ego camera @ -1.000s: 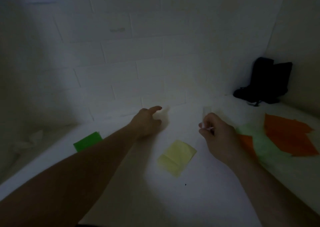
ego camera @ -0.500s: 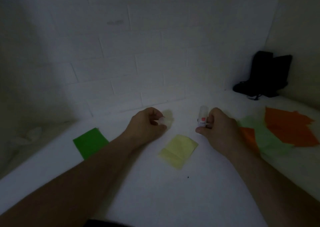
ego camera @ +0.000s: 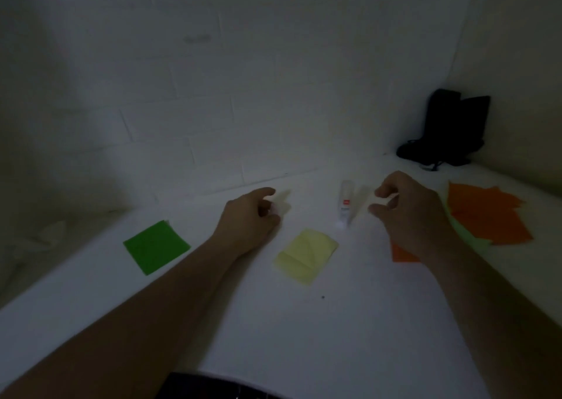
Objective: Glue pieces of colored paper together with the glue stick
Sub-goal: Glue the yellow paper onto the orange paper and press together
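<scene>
One upright glue stick (ego camera: 346,204), long axis vertical

Glue stick (ego camera: 346,204) stands on the bench (ego camera: 304,322) between both hands, folded paper (ego camera: 306,255) just in front, another sheet (ego camera: 156,246) way left.

Two bare forearms in shot, left hand (ego camera: 252,222), right hand (ego camera: 410,213), no sleeves, no rings, no watch showing

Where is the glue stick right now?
In the head view the glue stick stands upright on the white table, right of centre, just beyond the yellow paper and just left of the right hand, which is not holding it.
</scene>
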`<control>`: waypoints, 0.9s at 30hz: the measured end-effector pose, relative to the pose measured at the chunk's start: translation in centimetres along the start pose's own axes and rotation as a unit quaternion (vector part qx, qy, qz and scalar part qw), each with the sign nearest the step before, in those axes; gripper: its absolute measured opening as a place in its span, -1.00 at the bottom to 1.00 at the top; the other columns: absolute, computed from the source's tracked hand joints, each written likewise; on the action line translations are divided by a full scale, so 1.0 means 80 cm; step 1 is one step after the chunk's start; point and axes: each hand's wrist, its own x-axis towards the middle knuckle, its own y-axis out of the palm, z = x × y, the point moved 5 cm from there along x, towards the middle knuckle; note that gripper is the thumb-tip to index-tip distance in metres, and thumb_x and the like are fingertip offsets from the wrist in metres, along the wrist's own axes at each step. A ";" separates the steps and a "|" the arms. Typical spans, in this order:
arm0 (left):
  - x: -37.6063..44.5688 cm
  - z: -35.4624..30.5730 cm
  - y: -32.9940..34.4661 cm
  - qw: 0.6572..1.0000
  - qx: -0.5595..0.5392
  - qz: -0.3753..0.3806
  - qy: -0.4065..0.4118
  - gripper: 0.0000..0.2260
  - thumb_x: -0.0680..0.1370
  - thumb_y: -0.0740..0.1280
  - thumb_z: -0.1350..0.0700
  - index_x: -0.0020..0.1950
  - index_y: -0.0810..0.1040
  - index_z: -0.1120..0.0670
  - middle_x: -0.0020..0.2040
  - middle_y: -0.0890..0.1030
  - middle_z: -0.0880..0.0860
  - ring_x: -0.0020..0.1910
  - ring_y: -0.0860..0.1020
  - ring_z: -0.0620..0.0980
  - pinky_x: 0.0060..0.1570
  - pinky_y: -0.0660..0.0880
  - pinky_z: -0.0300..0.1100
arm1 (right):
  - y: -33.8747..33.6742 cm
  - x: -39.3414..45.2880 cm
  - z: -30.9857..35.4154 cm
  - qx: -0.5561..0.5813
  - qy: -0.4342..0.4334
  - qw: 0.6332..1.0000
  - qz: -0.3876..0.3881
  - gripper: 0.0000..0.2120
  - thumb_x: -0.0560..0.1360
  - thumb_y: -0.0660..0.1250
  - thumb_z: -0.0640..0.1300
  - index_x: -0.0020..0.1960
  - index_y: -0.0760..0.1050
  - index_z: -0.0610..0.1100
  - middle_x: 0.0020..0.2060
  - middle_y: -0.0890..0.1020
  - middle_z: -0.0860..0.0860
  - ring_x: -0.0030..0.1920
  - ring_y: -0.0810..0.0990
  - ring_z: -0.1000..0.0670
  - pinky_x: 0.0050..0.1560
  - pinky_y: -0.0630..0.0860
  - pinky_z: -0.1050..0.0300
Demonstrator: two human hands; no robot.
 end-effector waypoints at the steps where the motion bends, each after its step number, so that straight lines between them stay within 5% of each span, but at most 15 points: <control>1: 0.000 0.000 0.000 1.000 0.007 0.013 0.001 -0.47 0.55 0.44 -0.07 0.52 0.44 -0.14 0.27 0.65 -0.14 0.26 0.59 -0.15 0.24 0.31 -0.35 | -0.016 0.004 -0.009 -0.020 0.000 1.000 -0.009 -0.79 0.49 0.52 -0.18 0.02 0.51 -0.06 -0.06 0.60 -0.03 -0.09 0.56 -0.03 -0.12 0.40 0.14; 5: -0.011 -0.005 -0.008 0.999 -0.029 0.015 0.003 -0.54 0.57 0.43 -0.11 0.46 0.46 -0.18 0.27 0.54 -0.13 0.14 0.59 -0.13 0.28 0.47 -0.19 | -0.046 0.010 -0.060 -0.093 0.105 0.986 0.089 -0.68 0.58 0.43 0.03 0.27 0.52 -0.06 0.14 0.59 -0.12 0.05 0.52 -0.08 0.08 0.45 0.05; 9: -0.033 -0.026 -0.014 0.996 -0.070 0.023 0.048 -0.76 0.64 0.31 0.18 0.20 0.59 -0.14 0.15 0.57 -0.06 -0.06 0.60 -0.19 0.04 0.54 -0.20 | -0.036 0.004 -0.066 -0.115 0.100 0.974 0.167 -0.72 0.58 0.44 -0.01 0.22 0.58 -0.12 0.11 0.59 -0.09 0.02 0.52 -0.04 0.09 0.49 0.05; 13: -0.067 -0.037 -0.010 0.985 -0.113 0.117 0.050 -0.57 0.60 0.20 0.34 0.21 0.56 -0.18 0.23 0.57 -0.10 0.09 0.63 -0.18 0.04 0.65 -0.09 | -0.043 0.010 -0.046 -0.115 0.041 0.980 0.154 -0.95 0.58 0.44 -0.12 -0.03 0.58 -0.05 -0.06 0.62 -0.01 -0.17 0.51 0.10 -0.11 0.43 0.15; 15: -0.081 -0.037 -0.012 0.979 -0.160 0.121 0.034 -0.52 0.57 0.17 0.40 0.22 0.57 -0.15 0.26 0.55 -0.06 0.13 0.63 -0.12 0.06 0.65 -0.04 | -0.051 0.013 -0.031 -0.063 0.012 0.989 0.137 -0.86 0.55 0.47 -0.19 -0.14 0.57 -0.02 -0.15 0.64 0.00 -0.21 0.53 0.11 -0.25 0.40 0.20; 20: -0.114 -0.039 -0.007 0.949 -0.278 0.144 -0.023 -0.54 0.57 0.24 0.44 0.12 0.63 -0.12 0.18 0.57 0.04 0.12 0.65 -0.05 0.09 0.66 0.06 | -0.034 -0.006 0.015 0.153 -0.019 0.977 0.150 -0.86 0.60 0.40 -0.17 -0.08 0.59 0.04 -0.15 0.64 0.06 -0.13 0.59 0.11 -0.17 0.43 0.20; 25: -0.124 -0.041 -0.006 0.907 -0.383 0.157 -0.075 -0.67 0.57 0.28 0.45 0.15 0.62 0.07 0.17 0.52 0.16 0.09 0.69 0.14 0.07 0.67 0.00 | 0.016 -0.025 0.041 0.230 -0.042 0.967 0.099 -0.93 0.62 0.38 -0.14 -0.05 0.60 -0.05 -0.31 0.59 0.08 -0.35 0.48 0.18 -0.32 0.38 0.27; 27: -0.110 -0.039 -0.012 0.935 -0.329 0.119 -0.060 -0.69 0.57 0.31 0.40 0.13 0.65 0.04 0.16 0.56 0.10 0.04 0.70 0.11 0.03 0.67 -0.06 | 0.034 -0.030 0.046 0.204 -0.055 0.971 0.115 -0.90 0.61 0.37 -0.13 -0.08 0.60 -0.02 -0.29 0.61 0.13 -0.32 0.51 0.24 -0.29 0.38 0.29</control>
